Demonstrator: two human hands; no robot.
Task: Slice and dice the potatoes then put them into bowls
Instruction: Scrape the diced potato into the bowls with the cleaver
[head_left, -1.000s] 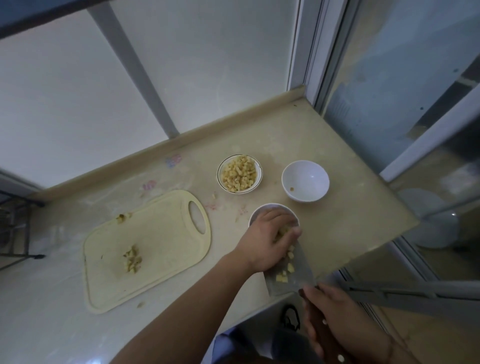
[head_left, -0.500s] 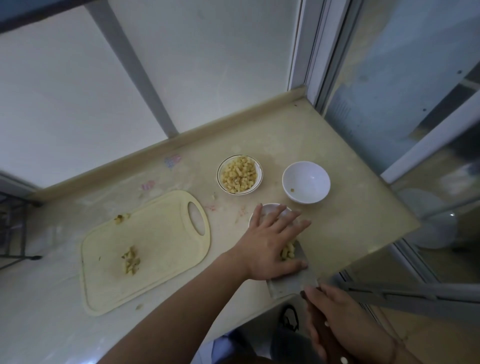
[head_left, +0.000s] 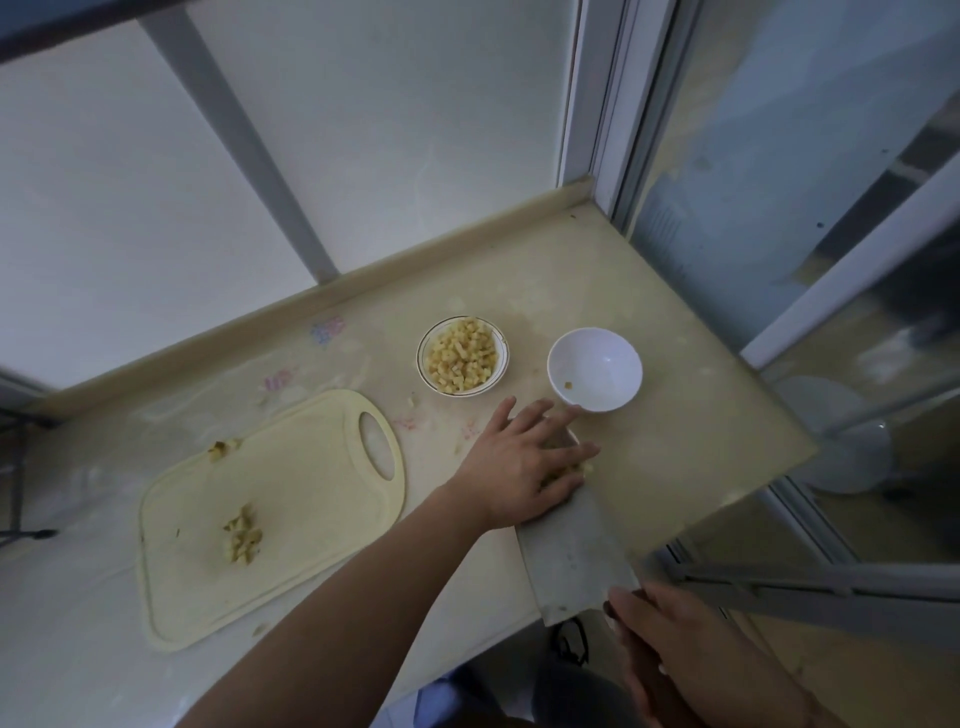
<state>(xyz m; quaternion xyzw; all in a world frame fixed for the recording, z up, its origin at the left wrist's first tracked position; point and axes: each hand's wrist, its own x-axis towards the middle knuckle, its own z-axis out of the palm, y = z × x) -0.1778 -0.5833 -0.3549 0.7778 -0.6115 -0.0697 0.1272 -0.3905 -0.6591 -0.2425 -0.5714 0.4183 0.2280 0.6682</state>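
Bare forearms, no sleeves visible

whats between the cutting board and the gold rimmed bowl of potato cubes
In the head view, only bare countertop with faint stains lies between the cutting board and the gold-rimmed bowl.

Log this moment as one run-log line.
left hand: flat, sweeping diced potato off cleaver | right hand: grips handle | cutting board: dice remain
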